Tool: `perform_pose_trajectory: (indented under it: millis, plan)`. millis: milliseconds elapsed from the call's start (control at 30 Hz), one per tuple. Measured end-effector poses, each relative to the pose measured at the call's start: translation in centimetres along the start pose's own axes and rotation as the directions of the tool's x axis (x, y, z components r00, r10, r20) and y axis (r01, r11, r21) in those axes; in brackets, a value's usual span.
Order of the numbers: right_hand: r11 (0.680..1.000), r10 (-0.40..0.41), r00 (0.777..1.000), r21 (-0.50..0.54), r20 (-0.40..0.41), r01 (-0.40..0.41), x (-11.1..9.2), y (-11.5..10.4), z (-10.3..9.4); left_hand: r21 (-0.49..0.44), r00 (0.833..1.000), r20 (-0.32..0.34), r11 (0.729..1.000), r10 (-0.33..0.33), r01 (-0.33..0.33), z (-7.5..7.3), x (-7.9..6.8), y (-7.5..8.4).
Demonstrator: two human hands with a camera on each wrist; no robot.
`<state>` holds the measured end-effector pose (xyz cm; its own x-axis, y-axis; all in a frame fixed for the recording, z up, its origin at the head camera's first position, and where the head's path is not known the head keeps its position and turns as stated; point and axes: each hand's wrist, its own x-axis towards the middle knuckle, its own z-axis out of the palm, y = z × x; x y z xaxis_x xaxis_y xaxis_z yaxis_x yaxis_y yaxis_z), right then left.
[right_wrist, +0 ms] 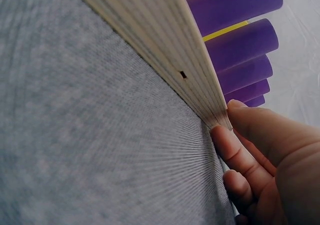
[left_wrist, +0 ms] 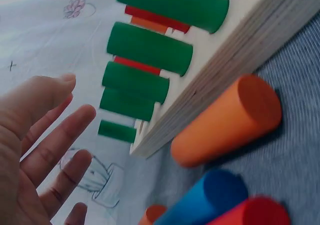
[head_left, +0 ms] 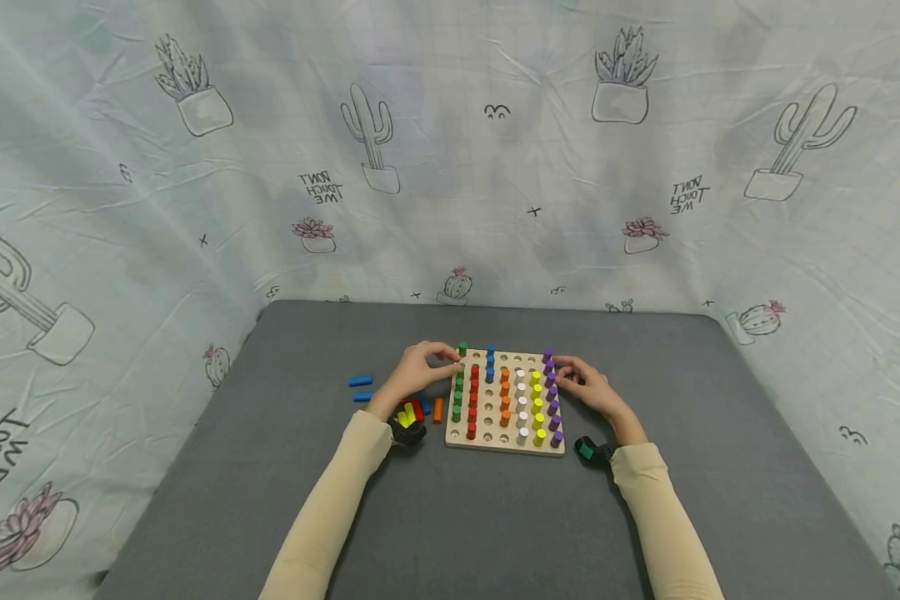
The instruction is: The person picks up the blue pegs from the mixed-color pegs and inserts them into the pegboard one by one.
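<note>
A wooden pegboard [head_left: 504, 447] lies flat, with upright pegs in coloured columns. My left hand [head_left: 420, 367] is over its left edge by the green pegs [head_left: 458, 398]. In the left wrist view its fingers [left_wrist: 65, 172] are spread and loosely bent, holding nothing, apart from the green pegs. With thumb and fingers my right hand [right_wrist: 265, 160] holds the right edge of the board, beside the purple pegs [right_wrist: 240, 45]. Columns of red pegs [head_left: 472, 414], blue pegs [head_left: 490, 364], orange pegs [head_left: 505, 405], white pegs [head_left: 521, 407] and yellow pegs [head_left: 537, 408] stand between.
Loose pegs lie left of the board: an orange peg [left_wrist: 225, 122] close by its side, a blue peg [head_left: 361, 380] farther out, and yellow pegs [head_left: 407, 415] partly behind my left wrist. A grey cloth [head_left: 495, 525] covers the table. A patterned curtain [head_left: 450, 167] surrounds it.
</note>
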<state>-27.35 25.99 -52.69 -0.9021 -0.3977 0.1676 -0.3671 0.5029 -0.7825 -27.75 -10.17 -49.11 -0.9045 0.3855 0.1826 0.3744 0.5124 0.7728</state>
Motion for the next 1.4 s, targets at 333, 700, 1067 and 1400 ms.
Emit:
perform_pose_trajectory:
  millis: [333,700,1067,1400]
  plan:
    - [0.999,0.024,1.000,0.021,0.003,-0.024,0.1,0.2,-0.1,0.030,0.999,-0.032,0.999,-0.044,0.045,-1.3,-1.5,-1.0]
    - [0.999,0.036,0.999,0.036,0.013,-0.036,0.1,0.3,-0.1,0.072,0.999,-0.024,0.997,-0.024,0.026,-2.3,-2.8,-1.9]
    - [0.998,0.052,0.999,0.042,0.018,-0.052,0.1,0.0,-0.2,0.098,0.998,-0.037,0.994,-0.041,0.045,-3.7,-4.6,-2.6]
    - [0.997,0.065,0.998,0.034,0.009,-0.065,0.2,0.1,-0.1,0.144,0.991,-0.113,0.986,-0.067,0.083,-5.5,-6.0,-3.7]
